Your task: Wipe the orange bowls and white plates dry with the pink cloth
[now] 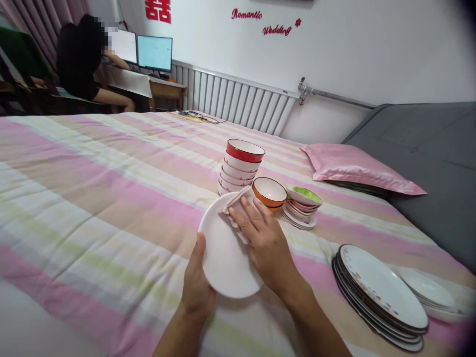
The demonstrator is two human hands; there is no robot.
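A white plate (pixel 226 263) is held tilted above the bed by my left hand (pixel 199 277), whose thumb lies on the rim and whose fingers are hidden underneath. My right hand (pixel 266 238) presses a pale pink cloth (pixel 237 228) flat against the plate's upper right part. Just beyond the plate stands a stack of white bowls with a red one (pixel 243 157) on top. Beside it are orange bowls (pixel 270 198), partly covered by my right hand. Small dishes (pixel 303 206), the top one green inside, are piled to their right.
Oval plates (pixel 383 285) with dark rims lie stacked at the right, next to smaller white plates (pixel 427 287). A pink pillow (pixel 357 166) rests by the grey headboard (pixel 416 148). Cables (pixel 197 117) lie on the bed's far edge. A person (pixel 82 59) sits at a desk with monitors.
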